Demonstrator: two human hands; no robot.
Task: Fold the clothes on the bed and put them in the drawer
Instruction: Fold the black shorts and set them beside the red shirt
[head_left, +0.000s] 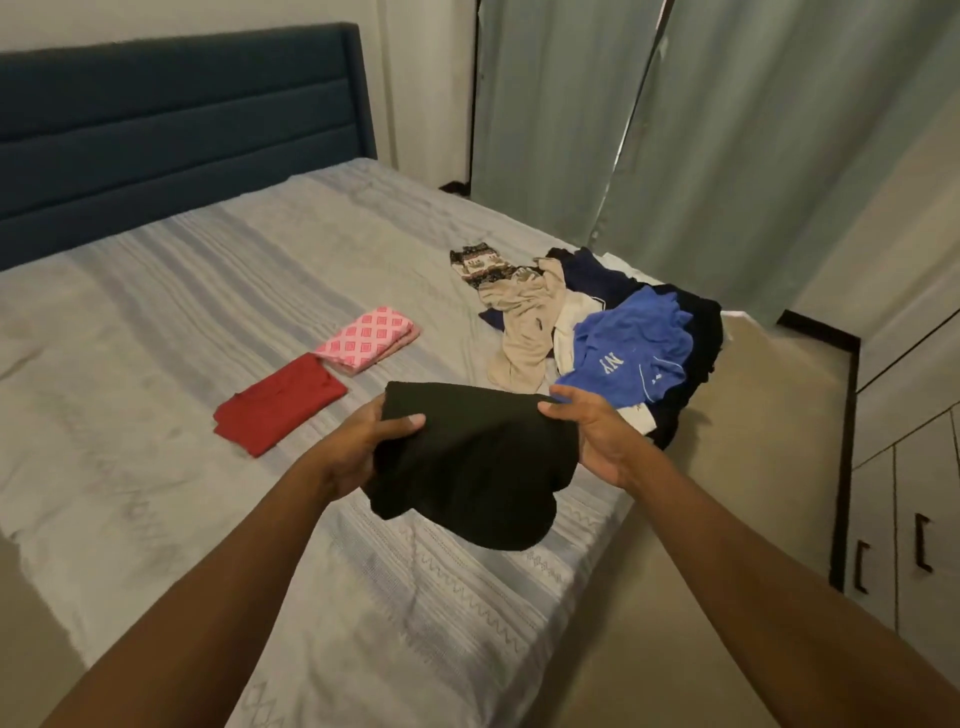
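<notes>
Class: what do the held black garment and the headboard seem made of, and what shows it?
Black garment: soft matte fabric, likely knit; it sags limply between left hand and right hand. Headboard: dark blue upholstery, apparently woven cloth; padded horizontal bands, no shine.

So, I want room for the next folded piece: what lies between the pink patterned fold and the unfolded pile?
In the head view, only bare bedsheet lies between the pink patterned fold and the unfolded pile.

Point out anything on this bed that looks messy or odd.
The clothes pile at the bed's right edge is a crumpled heap, and its dark pieces hang over the side. The red top and pink cloth lie neatly folded.
</notes>
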